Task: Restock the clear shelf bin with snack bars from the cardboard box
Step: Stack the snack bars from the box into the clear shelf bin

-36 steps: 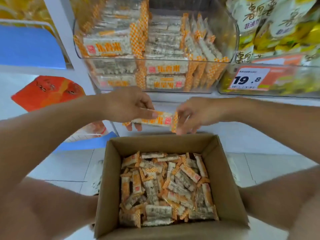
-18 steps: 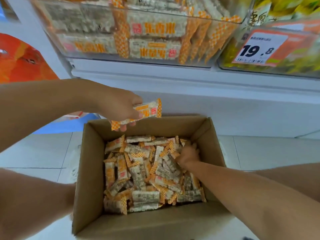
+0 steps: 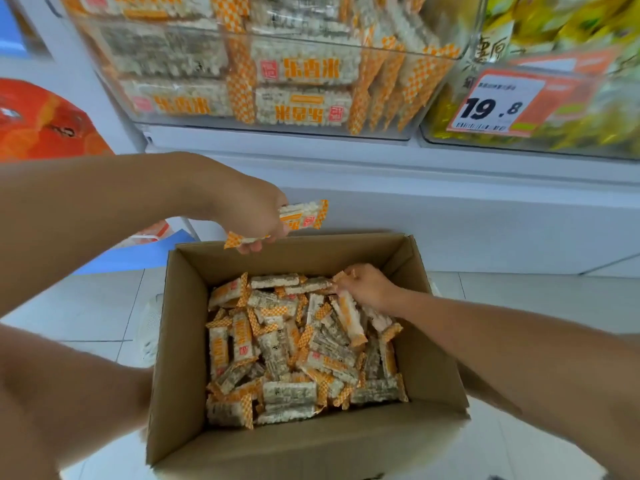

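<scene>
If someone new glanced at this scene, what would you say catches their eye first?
Probably the open cardboard box in the middle, heaped with orange-and-white snack bars, with the right hand reaching into its far right corner. Just above the box's far edge, the left hand holds snack bars in its grip. Higher up sits the clear shelf bin, already well stocked, beside a price tag reading 19.8.

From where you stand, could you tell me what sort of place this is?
Most likely a shop aisle. A price tag reading 19.8 is fixed to a shelf bin, the clear shelf bin beside it holds neatly faced snack bars, and an open cardboard box of loose bars sits below on the tiled floor.
</scene>
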